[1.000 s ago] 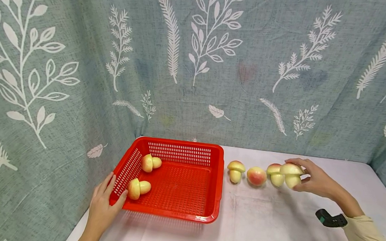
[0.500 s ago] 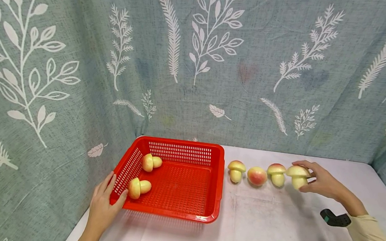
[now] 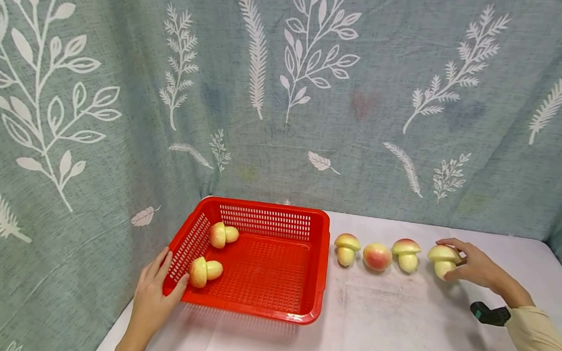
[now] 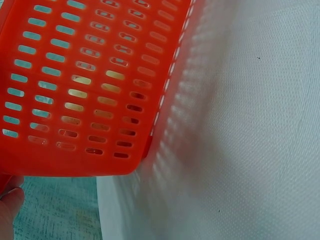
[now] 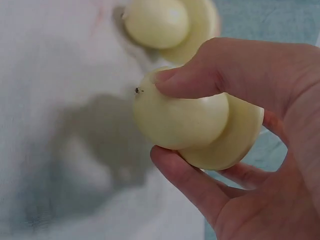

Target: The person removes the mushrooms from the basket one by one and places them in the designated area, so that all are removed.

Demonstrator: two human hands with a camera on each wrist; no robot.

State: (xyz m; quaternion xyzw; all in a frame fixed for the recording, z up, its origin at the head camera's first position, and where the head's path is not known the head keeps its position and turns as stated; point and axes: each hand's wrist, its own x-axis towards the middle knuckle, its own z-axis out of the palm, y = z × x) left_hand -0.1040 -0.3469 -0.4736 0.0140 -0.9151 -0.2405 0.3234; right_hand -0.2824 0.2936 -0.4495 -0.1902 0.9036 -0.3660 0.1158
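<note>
Red basket (image 3: 270,307) corner gripped by left hand (image 3: 152,300); right hand (image 3: 472,265) fingers clamped on end mushroom (image 3: 443,260), bare white surface (image 3: 397,333) in front.

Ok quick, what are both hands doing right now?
Left hand: grips the corner of the red basket.
Right hand: pinches a toy mushroom by its stem.
</note>
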